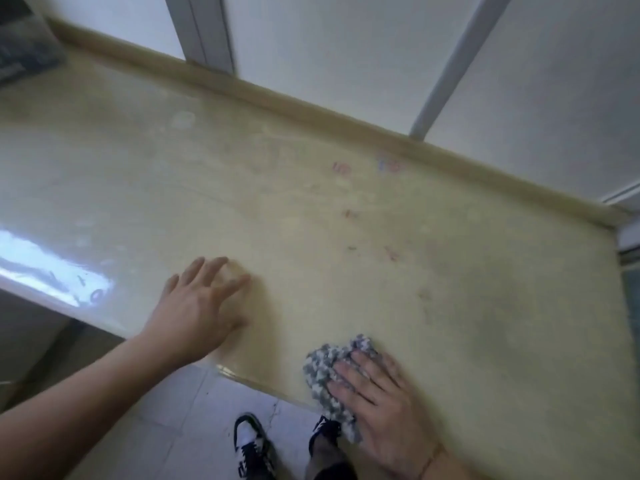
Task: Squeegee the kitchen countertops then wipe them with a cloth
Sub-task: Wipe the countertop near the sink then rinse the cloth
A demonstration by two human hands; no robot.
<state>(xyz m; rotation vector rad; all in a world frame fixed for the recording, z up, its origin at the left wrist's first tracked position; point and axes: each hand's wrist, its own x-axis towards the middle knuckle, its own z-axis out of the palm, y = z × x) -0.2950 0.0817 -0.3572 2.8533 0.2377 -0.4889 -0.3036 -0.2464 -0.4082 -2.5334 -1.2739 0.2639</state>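
Note:
A beige, glossy countertop (311,209) fills most of the head view, running from upper left to lower right. My right hand (381,407) presses a bunched grey-and-white cloth (329,372) flat against the counter near its front edge, fingers straight over the cloth. My left hand (204,306) rests flat on the bare counter to the left, fingers spread, holding nothing. No squeegee is in view.
A raised beige lip (263,90) runs along the counter's back, under white wall panels with grey frames (446,67). A dark object (24,53) sits at the far left corner. Faint coloured marks (349,213) dot the surface. Below the front edge are floor tiles and my shoes (252,445).

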